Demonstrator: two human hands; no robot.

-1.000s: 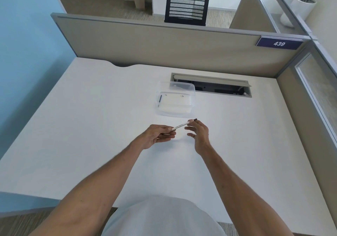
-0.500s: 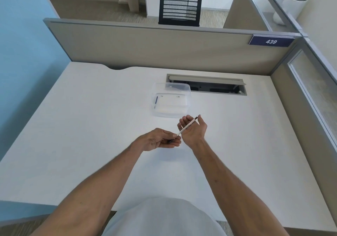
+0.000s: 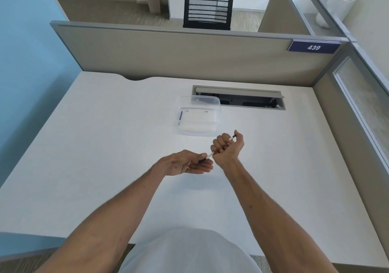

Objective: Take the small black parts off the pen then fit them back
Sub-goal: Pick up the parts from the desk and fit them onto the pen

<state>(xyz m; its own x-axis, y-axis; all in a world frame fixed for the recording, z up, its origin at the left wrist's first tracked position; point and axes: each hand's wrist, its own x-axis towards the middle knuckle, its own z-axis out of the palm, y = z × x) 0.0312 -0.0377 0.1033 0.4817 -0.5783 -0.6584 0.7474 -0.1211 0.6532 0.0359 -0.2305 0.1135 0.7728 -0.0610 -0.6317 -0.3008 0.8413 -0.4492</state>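
Observation:
A thin white pen [image 3: 210, 155] with black ends is held above the white desk [image 3: 105, 146], tilted up to the right. My right hand [image 3: 228, 147] is a fist wrapped round its barrel, and a small black tip [image 3: 234, 135] pokes out past the thumb. My left hand [image 3: 185, 165] pinches the pen's lower black end [image 3: 202, 160] between thumb and fingertips. Most of the barrel is hidden inside the right fist.
A clear plastic box [image 3: 197, 115] stands just beyond the hands with a blue pen [image 3: 180, 117] lying at its left side. Behind it is an open cable slot [image 3: 239, 97] in the desk. Grey partition walls close the back and right.
My right hand has gone from touching the pen's far tip with open fingers to closing as a fist round the barrel. The left hand keeps its pinch on the lower end.

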